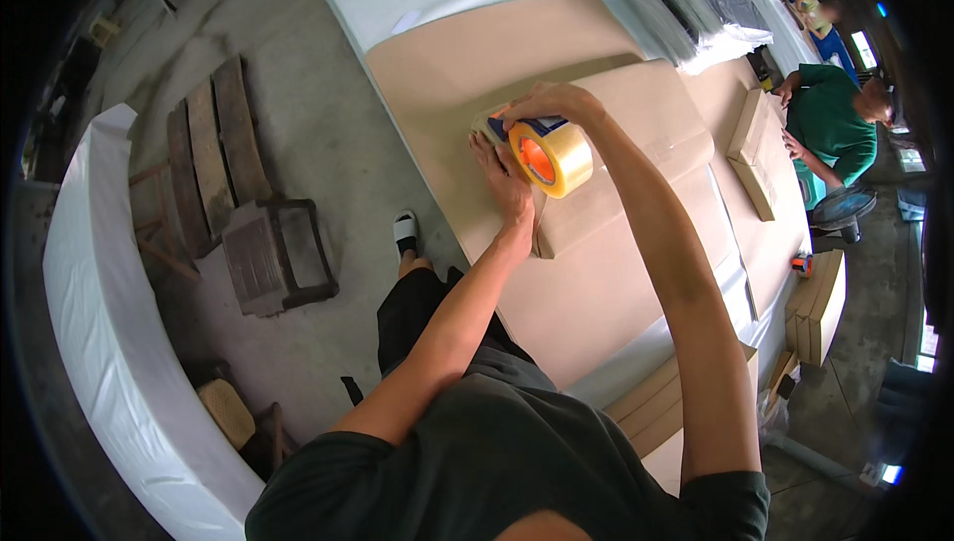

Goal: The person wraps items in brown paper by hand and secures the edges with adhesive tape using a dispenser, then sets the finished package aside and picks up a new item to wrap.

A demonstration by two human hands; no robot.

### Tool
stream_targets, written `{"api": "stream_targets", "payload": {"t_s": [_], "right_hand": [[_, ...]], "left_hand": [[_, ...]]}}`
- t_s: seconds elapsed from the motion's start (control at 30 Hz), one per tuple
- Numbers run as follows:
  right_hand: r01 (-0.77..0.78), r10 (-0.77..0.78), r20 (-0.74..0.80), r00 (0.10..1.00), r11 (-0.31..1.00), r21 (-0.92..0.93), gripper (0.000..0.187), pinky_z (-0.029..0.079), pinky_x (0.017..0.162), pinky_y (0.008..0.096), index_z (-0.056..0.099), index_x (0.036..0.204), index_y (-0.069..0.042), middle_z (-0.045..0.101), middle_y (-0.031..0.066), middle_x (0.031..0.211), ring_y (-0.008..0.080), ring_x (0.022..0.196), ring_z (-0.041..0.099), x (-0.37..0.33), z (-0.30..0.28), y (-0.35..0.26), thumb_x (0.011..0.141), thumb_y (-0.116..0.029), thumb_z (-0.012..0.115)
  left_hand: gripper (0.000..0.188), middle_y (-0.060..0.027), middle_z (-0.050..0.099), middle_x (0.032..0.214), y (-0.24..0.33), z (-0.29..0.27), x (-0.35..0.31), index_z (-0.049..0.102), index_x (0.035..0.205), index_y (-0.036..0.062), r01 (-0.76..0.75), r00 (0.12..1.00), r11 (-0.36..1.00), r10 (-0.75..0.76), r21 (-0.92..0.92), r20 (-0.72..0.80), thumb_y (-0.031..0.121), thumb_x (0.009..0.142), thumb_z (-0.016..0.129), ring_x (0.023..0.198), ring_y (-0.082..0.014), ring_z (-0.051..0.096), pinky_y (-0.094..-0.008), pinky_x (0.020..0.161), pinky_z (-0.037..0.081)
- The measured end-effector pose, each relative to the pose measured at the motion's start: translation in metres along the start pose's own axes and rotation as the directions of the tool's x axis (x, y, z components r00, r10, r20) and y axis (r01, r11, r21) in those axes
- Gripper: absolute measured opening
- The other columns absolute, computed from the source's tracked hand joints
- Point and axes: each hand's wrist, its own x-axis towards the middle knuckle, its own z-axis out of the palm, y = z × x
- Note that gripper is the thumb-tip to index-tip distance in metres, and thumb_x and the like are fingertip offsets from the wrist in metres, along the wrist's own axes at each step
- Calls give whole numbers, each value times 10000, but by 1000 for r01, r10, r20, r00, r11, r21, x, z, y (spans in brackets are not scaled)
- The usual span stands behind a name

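A flat brown cardboard box point(646, 124) lies on a large cardboard sheet point(497, 39) that covers the table in front of me. My right hand point(556, 102) is closed around a dark blue tape dispenser point(542, 126) loaded with a wide roll of yellowish packing tape on an orange core. The dispenser is at the box's left end, its front edge close to the box. Just below it, my left hand point(505, 183) presses against that same end of the box with its fingers stretched out. The roll hides part of the box end.
Across the table, a person in a green shirt point(840, 124) handles another flat box point(757, 149). Plastic-wrapped panels point(696, 4) lie at the far end. A fan point(843, 211) and stacked cartons point(817, 308) stand at the right. To the left are a wooden slatted bench point(214, 144) and a chair point(273, 253).
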Motion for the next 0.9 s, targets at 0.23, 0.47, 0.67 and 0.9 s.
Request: {"api": "stream_targets", "payload": {"t_s": [0.23,0.47,0.67,0.9], "right_hand": [[-26,27,110,994,1000,-16,586,481,641,332,728,1087,-235,701,80,889,200,734,640,-4,3,1,620,-579,650],[8,-10,257,966,1000,12,643,472,699,294,651,1227,-270,693,91,878,186,720,602,-71,25,39,695,-626,600],[-157,125,324,938,985,72,653,490,755,329,700,1135,-246,694,112,983,238,848,647,-153,72,61,579,-588,697],[-339,505,761,408,858,-387,508,531,689,365,715,926,-120,696,72,900,213,762,657,-62,47,27,561,-454,831]], "left_hand": [[546,-182,150,1564,11,-5,0,242,1471,-9,59,998,998,-59,29,8,304,1031,324,1445,-288,170,-363,1155,212],[533,-184,164,1561,5,-4,-4,236,1476,-1,8,999,998,-11,64,47,268,1023,318,1448,-287,162,-362,1162,185],[530,-196,184,1552,-9,-14,9,236,1470,-14,-107,994,985,108,135,6,247,1016,318,1440,-315,177,-373,1164,186],[685,-206,100,1565,19,-5,-7,145,1492,-5,81,989,994,-89,69,120,343,977,432,1450,-308,134,-381,1164,190]]}}
